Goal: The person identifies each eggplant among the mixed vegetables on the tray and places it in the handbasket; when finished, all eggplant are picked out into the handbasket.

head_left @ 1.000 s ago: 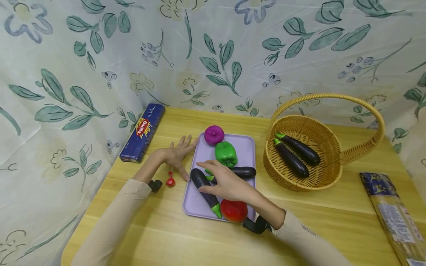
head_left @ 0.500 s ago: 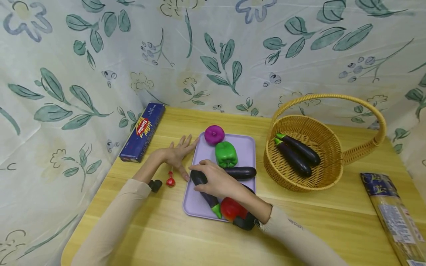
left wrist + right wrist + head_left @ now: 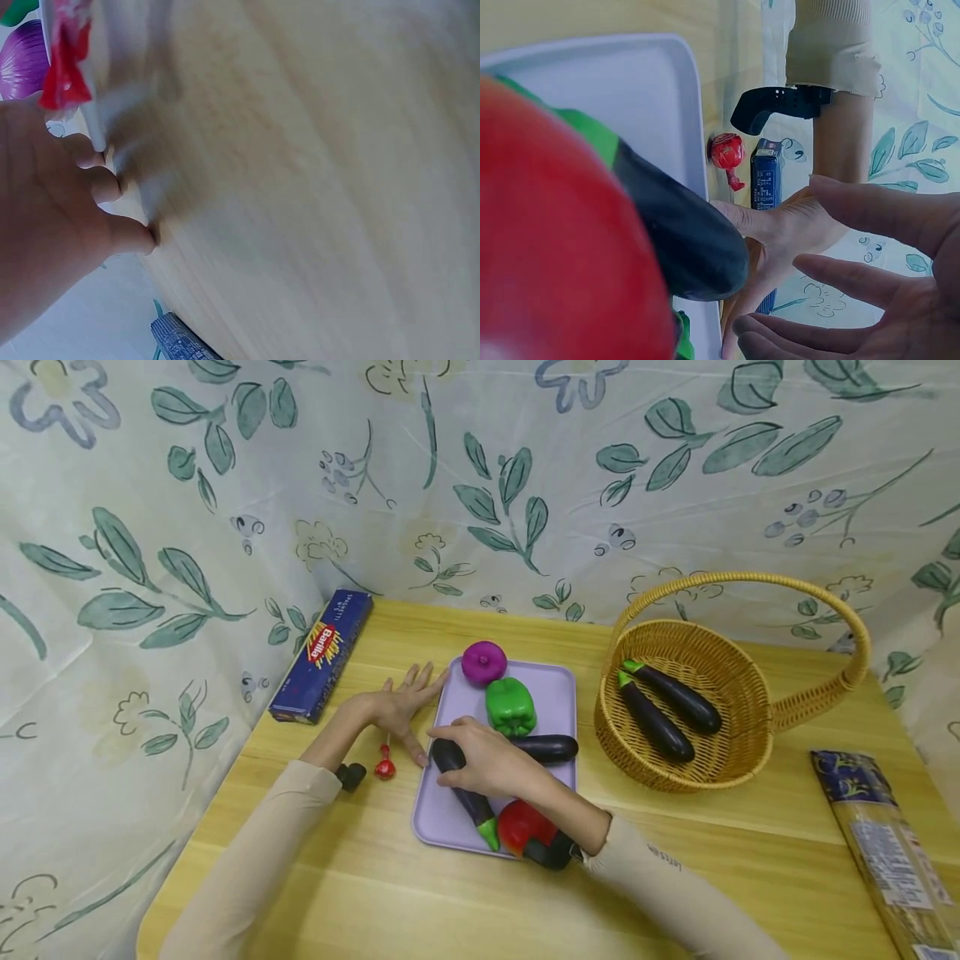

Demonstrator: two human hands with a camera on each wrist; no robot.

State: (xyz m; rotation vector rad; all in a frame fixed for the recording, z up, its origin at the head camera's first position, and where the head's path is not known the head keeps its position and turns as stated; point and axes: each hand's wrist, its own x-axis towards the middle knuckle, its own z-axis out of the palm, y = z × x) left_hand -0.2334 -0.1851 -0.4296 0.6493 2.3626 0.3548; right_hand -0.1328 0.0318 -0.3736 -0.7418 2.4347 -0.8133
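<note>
A lilac tray (image 3: 558, 689) bears two eggplants, a green bell pepper (image 3: 512, 707), a purple onion (image 3: 484, 663) and a red round fruit (image 3: 517, 824). My right hand (image 3: 495, 766) is above the left eggplant (image 3: 477, 807), its thumb and fingers spread. In the right wrist view a gap shows between those fingers and the eggplant (image 3: 686, 225). The second eggplant (image 3: 551, 749) is partly hidden by this hand. My left hand (image 3: 399, 708) rests with spread fingers on the table at the tray's left edge. Near its wrist lies a red-wrapped lollipop (image 3: 385, 768).
A wicker basket (image 3: 678, 777) with a tall handle stands right of the tray and contains two eggplants (image 3: 656, 722). A blue spaghetti box (image 3: 321, 656) lies at the back left. At the right edge lies a bag of pasta (image 3: 885, 852). A floral cloth hangs behind the table.
My right hand has moved slightly left and back, from between the two tray eggplants to over the left one. The left hand has stayed in place.
</note>
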